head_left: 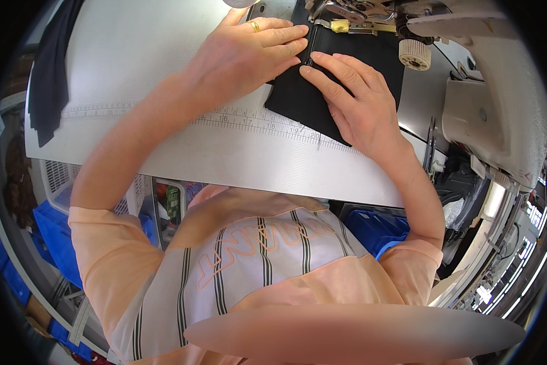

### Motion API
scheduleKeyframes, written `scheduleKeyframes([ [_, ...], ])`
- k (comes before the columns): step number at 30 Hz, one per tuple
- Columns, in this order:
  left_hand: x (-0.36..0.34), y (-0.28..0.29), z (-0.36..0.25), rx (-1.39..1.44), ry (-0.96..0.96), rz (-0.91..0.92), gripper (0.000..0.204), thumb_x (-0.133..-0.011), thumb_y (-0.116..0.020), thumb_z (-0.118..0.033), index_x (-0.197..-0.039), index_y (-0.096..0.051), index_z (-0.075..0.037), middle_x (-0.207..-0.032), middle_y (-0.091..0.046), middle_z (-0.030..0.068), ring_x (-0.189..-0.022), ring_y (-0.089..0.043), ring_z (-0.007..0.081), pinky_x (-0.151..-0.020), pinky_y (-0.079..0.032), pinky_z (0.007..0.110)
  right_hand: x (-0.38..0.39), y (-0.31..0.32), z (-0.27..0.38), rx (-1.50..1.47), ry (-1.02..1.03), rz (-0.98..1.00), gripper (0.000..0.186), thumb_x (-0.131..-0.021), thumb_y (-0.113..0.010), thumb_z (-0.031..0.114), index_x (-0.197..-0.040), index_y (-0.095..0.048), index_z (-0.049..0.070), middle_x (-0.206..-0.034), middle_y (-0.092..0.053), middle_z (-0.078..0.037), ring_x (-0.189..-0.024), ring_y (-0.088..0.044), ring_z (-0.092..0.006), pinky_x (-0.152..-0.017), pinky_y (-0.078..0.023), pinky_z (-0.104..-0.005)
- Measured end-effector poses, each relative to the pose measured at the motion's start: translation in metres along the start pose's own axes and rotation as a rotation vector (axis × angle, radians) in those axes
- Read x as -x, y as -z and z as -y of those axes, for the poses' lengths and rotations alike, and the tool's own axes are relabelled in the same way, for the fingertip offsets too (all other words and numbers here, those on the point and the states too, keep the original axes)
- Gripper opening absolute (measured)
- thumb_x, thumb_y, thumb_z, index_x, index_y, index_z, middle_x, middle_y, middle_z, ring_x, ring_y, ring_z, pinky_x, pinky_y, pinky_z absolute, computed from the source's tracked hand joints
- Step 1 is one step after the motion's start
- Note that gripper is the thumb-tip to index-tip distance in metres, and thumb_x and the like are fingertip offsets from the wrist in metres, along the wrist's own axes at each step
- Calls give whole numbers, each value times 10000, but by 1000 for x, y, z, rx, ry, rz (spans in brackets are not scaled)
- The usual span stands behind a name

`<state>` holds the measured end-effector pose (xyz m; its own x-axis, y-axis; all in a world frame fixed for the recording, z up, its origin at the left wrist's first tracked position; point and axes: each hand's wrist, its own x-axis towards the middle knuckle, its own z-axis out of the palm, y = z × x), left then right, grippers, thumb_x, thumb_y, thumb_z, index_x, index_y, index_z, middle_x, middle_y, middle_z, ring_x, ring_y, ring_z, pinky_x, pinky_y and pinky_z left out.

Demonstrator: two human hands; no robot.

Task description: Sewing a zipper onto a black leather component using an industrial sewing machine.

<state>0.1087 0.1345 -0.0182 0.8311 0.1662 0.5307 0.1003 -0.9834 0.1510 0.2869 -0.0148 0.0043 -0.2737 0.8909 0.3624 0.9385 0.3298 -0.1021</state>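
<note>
A piece of black fabric (pixel 371 61) lies on the white sewing table (pixel 139 55), running up under the presser foot (pixel 345 13) of a sewing machine. My left hand (pixel 243 56), with a gold ring on one finger, presses flat on the fabric's left edge. Its fingertips point right toward a seam line. My right hand (pixel 354 100) lies on the fabric's lower part, fingers pointing up and left. The fingertips of both hands almost meet at the seam, pinching the cloth down.
The white sewing machine body (pixel 492 103) fills the right side, with a cream knob (pixel 414 55) by the needle area. A printed ruler scale (pixel 243 118) crosses the table. Dark cloth (pixel 48 67) hangs over the table's left edge. Blue bins (pixel 51 228) stand below.
</note>
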Motion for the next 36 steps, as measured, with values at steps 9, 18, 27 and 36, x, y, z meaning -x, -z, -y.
scheduleKeyframes([
  [9,-7,14,-3,80,-7,51,306,-808,-705,-266,-1068,-693,-105,-1141,-642,-2,-989,-608,186,-1036,-337,492,-7,-6,-20,-1,15,-52,439,-728,-655,53,-1151,-635,167,-1232,-586,1,-1053,-581,-202,-864,-472,-348],
  [18,-18,13,3,234,52,40,288,-810,-696,-166,-1020,-665,30,-1084,-644,120,-927,-625,247,-802,-511,314,2,13,-40,-739,-528,-106,230,-895,-608,168,-1108,-627,83,-987,-673,-45,-771,-631,-146,-647,-505,-259],
  [27,-14,9,3,149,31,71,285,-810,-700,-206,-1045,-682,-46,-1086,-643,66,-903,-609,232,-898,-427,411,-13,-2,-38,-1143,-566,-187,262,-936,-589,157,-1142,-614,-2,-1132,-647,-120,-909,-619,-133,-770,-488,-235],
  [36,-17,13,3,208,54,29,274,-813,-698,-193,-1045,-685,-48,-1078,-646,72,-904,-611,236,-901,-435,411,-20,-11,-19,-36,-162,-119,306,-853,-638,105,-1155,-663,146,-1174,-646,-19,-1034,-602,-231,-867,-498,-315],
])
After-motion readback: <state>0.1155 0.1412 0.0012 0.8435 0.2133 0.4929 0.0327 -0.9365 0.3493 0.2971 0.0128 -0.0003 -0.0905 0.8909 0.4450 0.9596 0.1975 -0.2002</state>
